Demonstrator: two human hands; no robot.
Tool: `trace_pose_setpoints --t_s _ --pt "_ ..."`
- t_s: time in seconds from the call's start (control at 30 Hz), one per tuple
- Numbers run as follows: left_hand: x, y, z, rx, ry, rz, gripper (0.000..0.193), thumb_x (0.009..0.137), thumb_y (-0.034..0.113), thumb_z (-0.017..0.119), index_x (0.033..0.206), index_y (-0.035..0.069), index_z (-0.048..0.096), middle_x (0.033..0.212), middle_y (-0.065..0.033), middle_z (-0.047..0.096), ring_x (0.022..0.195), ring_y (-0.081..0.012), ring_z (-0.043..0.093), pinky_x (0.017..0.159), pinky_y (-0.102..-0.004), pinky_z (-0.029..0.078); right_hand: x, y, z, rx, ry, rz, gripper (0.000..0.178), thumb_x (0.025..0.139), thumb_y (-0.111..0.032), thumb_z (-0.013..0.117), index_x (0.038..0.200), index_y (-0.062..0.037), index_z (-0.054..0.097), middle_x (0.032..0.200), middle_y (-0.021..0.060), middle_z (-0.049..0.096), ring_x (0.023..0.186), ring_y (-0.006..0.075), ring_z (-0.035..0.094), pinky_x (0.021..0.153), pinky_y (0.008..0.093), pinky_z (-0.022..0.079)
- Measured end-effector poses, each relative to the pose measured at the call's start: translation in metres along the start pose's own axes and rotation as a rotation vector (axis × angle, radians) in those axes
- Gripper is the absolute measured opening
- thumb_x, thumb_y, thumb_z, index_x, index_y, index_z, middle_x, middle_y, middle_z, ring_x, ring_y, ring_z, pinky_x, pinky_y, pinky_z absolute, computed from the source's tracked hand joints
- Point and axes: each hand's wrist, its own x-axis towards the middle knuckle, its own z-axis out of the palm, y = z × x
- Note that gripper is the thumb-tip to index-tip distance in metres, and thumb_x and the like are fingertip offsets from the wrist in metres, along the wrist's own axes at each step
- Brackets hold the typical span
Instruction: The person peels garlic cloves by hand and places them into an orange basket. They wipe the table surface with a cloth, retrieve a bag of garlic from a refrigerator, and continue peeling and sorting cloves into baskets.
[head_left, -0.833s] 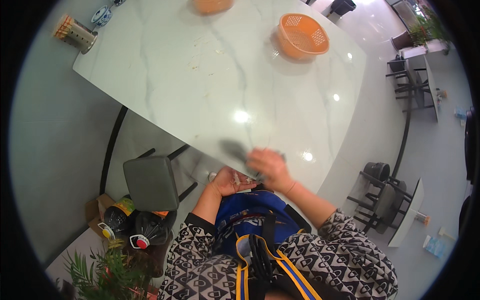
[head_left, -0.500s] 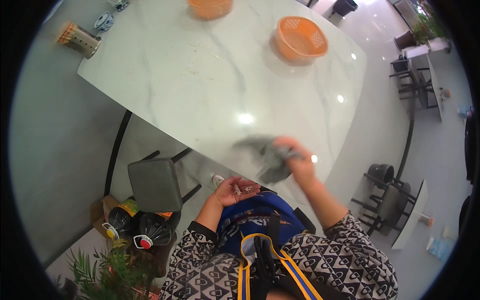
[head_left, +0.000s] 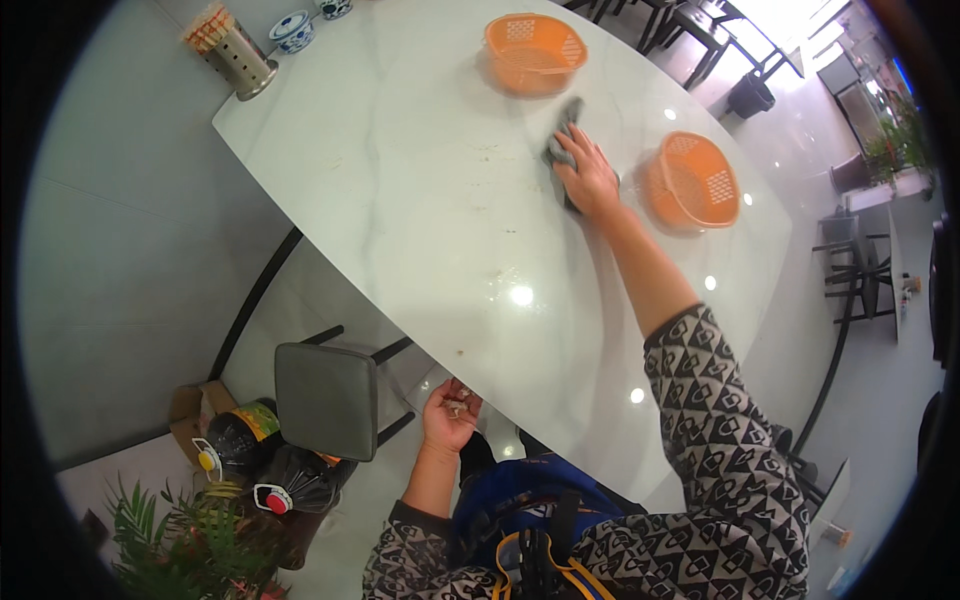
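Observation:
My right hand point(head_left: 588, 178) reaches far over the white marble-patterned table point(head_left: 420, 240) and presses a grey cloth point(head_left: 562, 152) flat on its top, between two orange plastic baskets. The cloth pokes out past the fingertips and under the palm. Below the near edge of the table, my left hand point(head_left: 452, 415) is palm up with curled fingers, cupping small whitish scraps point(head_left: 457, 405). Some crumbs point(head_left: 485, 155) and smears are scattered over the tabletop, left of the cloth. A wet patch point(head_left: 508, 280) shines nearer to me.
One orange basket point(head_left: 535, 62) stands at the far side, the other point(head_left: 692, 185) to the right. A metal holder of chopsticks point(head_left: 240, 65) and a blue-and-white lidded pot point(head_left: 292, 32) are at the far left. A grey stool point(head_left: 326, 400) and dark jugs point(head_left: 300, 480) stand left below.
My right hand has swept the cloth from near the table edge far forward, between the baskets. My left hand has curled around its scraps under the edge. The view has shifted.

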Motion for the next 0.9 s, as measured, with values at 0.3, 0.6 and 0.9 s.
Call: trace_pose_setpoints --t_s 0.3,0.6,0.9 --pt "0.013 0.015 0.022 0.102 -0.119 -0.257 0.042 0.090 0.035 0.043 0.116 0.005 0.056 0.111 -0.0118 0.062 0.104 -0.0303 0.058 0.088 -0.0464 0.048 0.010 -0.060 0.023 0.300 -0.363 -0.385 0.046 0.072 -0.007 0.048 0.115 -0.0152 0.062 0.135 0.0013 0.049 0.126 0.0229 0.042 0.113 0.0366 0.023" --pt "0.048 0.055 0.070 0.239 -0.209 -0.421 0.052 0.093 0.039 0.033 0.126 0.001 0.046 0.121 -0.0217 0.055 0.112 -0.0391 0.053 0.097 -0.0542 0.041 -0.096 -0.117 0.042 0.421 -0.576 -0.560 0.047 0.064 -0.004 0.055 0.110 -0.0127 0.063 0.130 0.0039 0.053 0.124 0.0244 0.045 0.107 0.0441 0.033" --pt "0.082 0.080 0.072 0.253 -0.391 -0.313 0.033 0.093 0.027 0.041 0.106 0.001 0.057 0.100 -0.0127 0.062 0.097 -0.0257 0.060 0.082 -0.0389 0.052 -0.134 -0.172 0.033 0.881 -0.698 -0.094 0.042 0.069 0.002 0.049 0.108 -0.0049 0.060 0.121 0.0109 0.057 0.115 0.0266 0.051 0.101 0.0379 0.038"
